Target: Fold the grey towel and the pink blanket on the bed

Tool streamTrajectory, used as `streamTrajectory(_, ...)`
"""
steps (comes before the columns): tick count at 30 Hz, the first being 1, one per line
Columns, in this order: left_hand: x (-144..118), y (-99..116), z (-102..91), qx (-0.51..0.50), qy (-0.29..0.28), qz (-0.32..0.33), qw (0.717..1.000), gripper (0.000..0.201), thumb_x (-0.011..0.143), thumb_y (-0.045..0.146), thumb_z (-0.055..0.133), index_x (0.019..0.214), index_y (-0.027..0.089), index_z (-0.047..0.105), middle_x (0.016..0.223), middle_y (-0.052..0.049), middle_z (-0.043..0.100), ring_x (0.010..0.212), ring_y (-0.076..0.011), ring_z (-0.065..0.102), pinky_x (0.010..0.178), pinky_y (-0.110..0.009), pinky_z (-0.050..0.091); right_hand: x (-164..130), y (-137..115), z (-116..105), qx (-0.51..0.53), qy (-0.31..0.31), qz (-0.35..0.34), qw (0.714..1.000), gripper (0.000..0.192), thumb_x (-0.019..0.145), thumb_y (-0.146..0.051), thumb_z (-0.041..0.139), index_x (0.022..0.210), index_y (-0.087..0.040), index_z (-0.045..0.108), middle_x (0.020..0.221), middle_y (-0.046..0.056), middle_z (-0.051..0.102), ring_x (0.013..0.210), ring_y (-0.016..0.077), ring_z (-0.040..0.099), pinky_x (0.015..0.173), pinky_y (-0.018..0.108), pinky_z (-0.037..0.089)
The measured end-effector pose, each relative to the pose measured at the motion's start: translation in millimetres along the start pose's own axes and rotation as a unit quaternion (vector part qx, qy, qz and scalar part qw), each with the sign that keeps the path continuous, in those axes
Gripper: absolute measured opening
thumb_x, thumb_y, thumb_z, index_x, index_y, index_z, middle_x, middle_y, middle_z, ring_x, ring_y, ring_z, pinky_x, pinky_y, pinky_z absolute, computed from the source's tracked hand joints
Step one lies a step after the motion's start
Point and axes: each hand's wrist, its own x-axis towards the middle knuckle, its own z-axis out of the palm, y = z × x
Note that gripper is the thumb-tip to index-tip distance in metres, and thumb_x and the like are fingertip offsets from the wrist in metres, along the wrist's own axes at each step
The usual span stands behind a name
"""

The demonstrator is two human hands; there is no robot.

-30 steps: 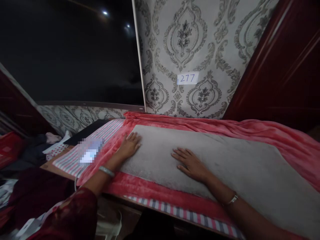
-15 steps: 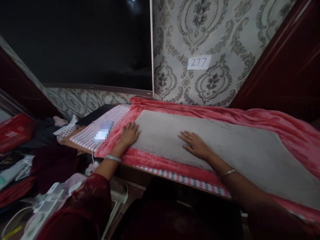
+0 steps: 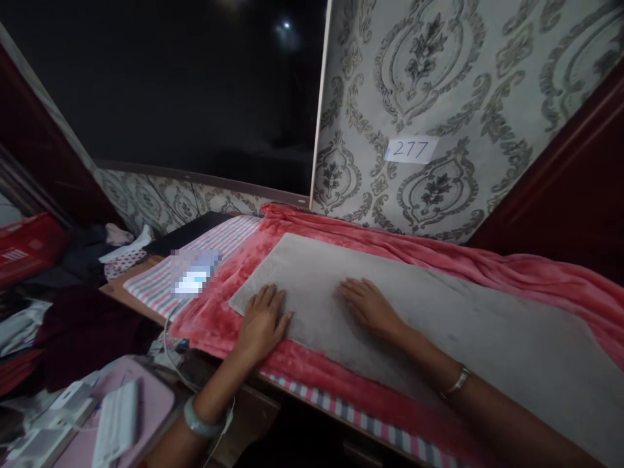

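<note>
A grey plush cloth (image 3: 468, 318) lies flat and long across the table. It rests on a red fleece blanket (image 3: 302, 370), which is bunched along the wall side. My left hand (image 3: 263, 318) lies on the grey cloth near its front left edge, fingers stretched out. Farther right, my right hand (image 3: 370, 305) is spread palm down on the same cloth, slightly blurred. Neither hand grips anything. Beneath the blanket, a striped cloth (image 3: 151, 283) in pink, white and grey shows at the left end and along the front edge.
A blurred-out phone-like device (image 3: 195, 276) with a cable sits left of the blanket. Power strips (image 3: 53, 422) and a pink stool top (image 3: 156, 396) stand lower left, beside piled clothes (image 3: 88, 322). A large dark television (image 3: 195, 91) hangs behind.
My left hand has moved from the cloth's left end towards its front edge. My right hand has shifted slightly left over the cloth. The view has tilted.
</note>
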Motion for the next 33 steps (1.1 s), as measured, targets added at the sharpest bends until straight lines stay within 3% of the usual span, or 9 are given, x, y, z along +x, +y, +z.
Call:
streamTrajectory(4,-1.3,-2.1,16.4,0.033,0.022,-0.01,0.999,0.069,0.091,0.052,0.047,0.146,0.01,0.048,0.157,-0.025,0.035,0.147,-0.0399,0.03,0.116,-0.063,0.027,54.8,-36.8,6.8,0.036,-0.053,-0.095,0.993,0.052,0.102,-0.033,0.033,0.154,-0.027,0.036,0.162,0.006,0.031,0.151,0.0224,0.02,0.121,0.052,0.018)
streamTrajectory(7,-6.2,-7.5,31.7,0.041,0.034,-0.003,0.999,0.07,0.091,0.052,0.046,0.149,0.014,0.045,0.159,-0.022,0.032,0.148,-0.0385,0.027,0.116,-0.063,0.026,84.1,-28.0,15.7,0.051,-0.09,-0.134,0.986,0.062,0.1,-0.058,0.036,0.156,-0.032,0.029,0.164,0.003,0.024,0.152,0.024,0.015,0.121,0.053,0.014)
streamTrajectory(13,-12.2,-11.2,42.1,0.038,0.063,0.007,0.997,0.068,0.09,0.049,0.046,0.15,0.018,0.044,0.16,-0.019,0.03,0.148,-0.0379,0.028,0.115,-0.064,0.029,122.1,63.2,12.0,-0.031,-0.095,0.05,0.994,0.06,0.102,-0.051,0.032,0.157,-0.027,0.028,0.165,0.008,0.021,0.151,0.0296,0.019,0.119,0.056,0.019)
streamTrajectory(15,-12.8,-11.6,38.8,0.028,0.067,0.011,0.997,0.068,0.089,0.049,0.048,0.15,0.019,0.044,0.16,-0.018,0.031,0.148,-0.0379,0.028,0.115,-0.064,0.031,131.6,74.3,8.0,-0.055,-0.082,0.121,0.988,0.059,0.102,-0.048,0.034,0.156,-0.025,0.031,0.163,0.012,0.024,0.15,0.0329,0.022,0.116,0.061,0.021)
streamTrajectory(17,-11.3,-14.6,32.0,0.014,0.065,0.011,0.998,0.065,0.09,0.048,0.048,0.149,0.021,0.047,0.159,-0.016,0.034,0.147,-0.0361,0.031,0.114,-0.063,0.033,140.4,61.5,7.7,-0.065,-0.058,0.128,0.988,0.058,0.101,-0.047,0.036,0.155,-0.025,0.035,0.163,0.013,0.025,0.151,0.0352,0.017,0.115,0.067,0.017)
streamTrajectory(19,-7.6,-21.3,23.9,0.008,0.065,0.0,0.998,0.061,0.091,0.048,0.047,0.147,0.024,0.049,0.158,-0.013,0.038,0.146,-0.0329,0.034,0.116,-0.061,0.033,148.5,28.9,12.0,-0.047,-0.044,0.043,0.997,0.057,0.1,-0.047,0.039,0.154,-0.029,0.036,0.165,0.009,0.022,0.152,0.0341,0.011,0.116,0.066,0.012)
streamTrajectory(22,-2.4,-35.3,17.8,0.024,0.076,-0.037,0.996,0.064,0.089,0.053,0.048,0.147,0.025,0.048,0.157,-0.013,0.039,0.147,-0.0332,0.033,0.119,-0.062,0.027,161.5,-25.9,24.2,0.016,-0.077,-0.124,0.989,0.055,0.102,-0.044,0.037,0.155,-0.036,0.031,0.166,0.002,0.02,0.153,0.027,0.012,0.12,0.058,0.013)
streamTrajectory(25,-3.0,-46.1,25.0,0.035,0.075,-0.053,0.995,0.072,0.087,0.057,0.05,0.15,0.024,0.044,0.159,-0.015,0.034,0.148,-0.0367,0.03,0.116,-0.065,0.029,182.4,-44.3,36.2,0.043,-0.112,-0.177,0.977,0.055,0.103,-0.043,0.034,0.156,-0.036,0.027,0.165,-0.001,0.022,0.153,0.0227,0.014,0.122,0.052,0.012)
streamTrajectory(33,-10.1,-54.3,47.3,0.054,0.114,-0.037,0.991,0.075,0.088,0.053,0.048,0.157,0.028,0.03,0.163,-0.014,0.026,0.147,-0.0377,0.031,0.113,-0.065,0.032,241.2,37.7,40.1,-0.003,-0.095,0.017,0.995,0.058,0.103,-0.052,0.027,0.158,-0.032,0.026,0.166,0.004,0.019,0.152,0.0284,0.014,0.12,0.056,0.014)
